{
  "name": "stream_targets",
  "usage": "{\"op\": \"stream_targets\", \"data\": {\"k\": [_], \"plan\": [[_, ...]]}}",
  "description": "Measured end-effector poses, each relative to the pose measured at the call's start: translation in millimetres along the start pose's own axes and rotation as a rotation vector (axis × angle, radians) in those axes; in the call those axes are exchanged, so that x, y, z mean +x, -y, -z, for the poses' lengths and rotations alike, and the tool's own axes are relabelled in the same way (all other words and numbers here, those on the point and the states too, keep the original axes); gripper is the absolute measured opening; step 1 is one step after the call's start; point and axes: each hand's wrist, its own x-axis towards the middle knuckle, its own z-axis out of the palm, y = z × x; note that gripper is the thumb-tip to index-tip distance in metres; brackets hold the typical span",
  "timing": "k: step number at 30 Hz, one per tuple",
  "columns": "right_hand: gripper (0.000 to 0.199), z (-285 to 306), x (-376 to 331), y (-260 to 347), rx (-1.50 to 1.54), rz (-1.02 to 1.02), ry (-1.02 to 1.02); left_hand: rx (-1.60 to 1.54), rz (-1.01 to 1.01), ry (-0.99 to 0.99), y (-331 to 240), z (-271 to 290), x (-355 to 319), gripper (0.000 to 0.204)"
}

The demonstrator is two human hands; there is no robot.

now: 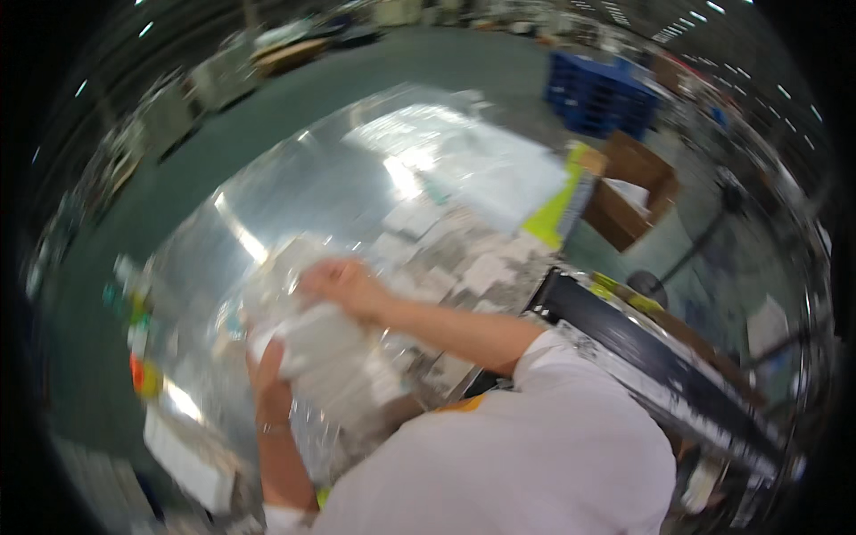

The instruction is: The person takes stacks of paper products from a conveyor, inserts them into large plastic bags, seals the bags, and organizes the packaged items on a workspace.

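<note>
The right hand (343,283) lies curled over the top of a clear plastic bag (330,357) of white packets, fingers closed on its crumpled film. The left hand (266,367) grips the bag's left side from below, thumb against the plastic. The bag rests on a shiny steel table (294,192), with loose white packets (455,254) scattered just beyond it. Further right stand an open cardboard box (629,192) and a blue crate (602,94) on the green floor (178,196). Everything is motion-blurred.

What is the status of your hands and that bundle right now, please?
Left hand under the clear-wrapped white bundle, right hand on top. Bundle over the shiny metal table. Picture blurred, grip unclear.
</note>
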Motion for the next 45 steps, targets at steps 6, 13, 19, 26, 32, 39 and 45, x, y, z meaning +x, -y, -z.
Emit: {"op": "stream_targets", "data": {"k": [6, 13, 19, 26, 32, 39, 45], "plan": [[0.065, 30, -42, -4, -0.069, 0.040, 0.165, 0.159, -0.111, 0.073, 9, -19, -8, 0.057], [0.068, 28, -37, 2, -0.646, 0.100, 0.285, 0.134, -0.094, -0.102, 20, -12, -21, 0.063], [0.105, -13, -54, -16, -0.409, 0.269, 0.263, 0.196, -0.254, -0.092, 28, 61, -55, 0.058], [0.072, -55, -98, 4, -0.488, 0.247, 0.127, -0.509, -0.190, -0.105, 19, 40, -118, 0.057], [0.065, -62, -97, -43, -1.125, 0.215, 0.285, 0.436, 0.298, 0.134, 70, 110, -140, 0.099], [0.072, -37, -114, -142, -1.450, 0.188, 0.329, 1.032, 0.083, 0.049, 83, 88, -158, 0.108], [0.071, -44, -105, -147, -1.384, 0.000, 0.537, 1.376, -0.099, 0.202, 86, 70, -135, 0.100]]}}
